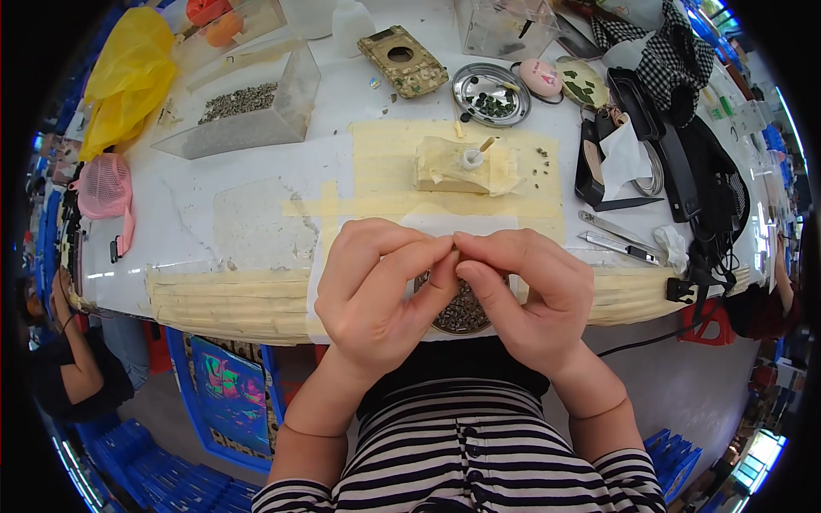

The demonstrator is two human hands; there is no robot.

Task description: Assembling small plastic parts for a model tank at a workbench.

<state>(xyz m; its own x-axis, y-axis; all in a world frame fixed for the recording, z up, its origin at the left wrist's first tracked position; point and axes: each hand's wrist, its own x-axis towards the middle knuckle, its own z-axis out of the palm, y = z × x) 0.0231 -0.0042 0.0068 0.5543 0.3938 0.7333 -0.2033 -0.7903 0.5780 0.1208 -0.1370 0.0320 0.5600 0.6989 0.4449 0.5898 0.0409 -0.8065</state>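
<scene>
My left hand (380, 295) and my right hand (530, 291) meet at the fingertips over the near edge of the table. Thumb and forefinger are pinched together on each side, and whatever lies between them is too small to make out. Below the fingers, partly hidden by both hands, a round dish (462, 316) holds many small grey-brown pieces. Just beyond my hands stands a block wrapped in cream tape (453, 167), with a small white cup (473, 157) and a thin brown stick (487, 144) on it. Several tiny pieces (542, 152) lie to its right.
A clear bin (291, 120) of small grey parts stands at the far left. Farther back are a camouflage-patterned box (402, 60) and a steel dish (492, 94) with dark green bits. Tweezers (616, 227), a utility knife (620, 247) and a black case (590, 162) lie right.
</scene>
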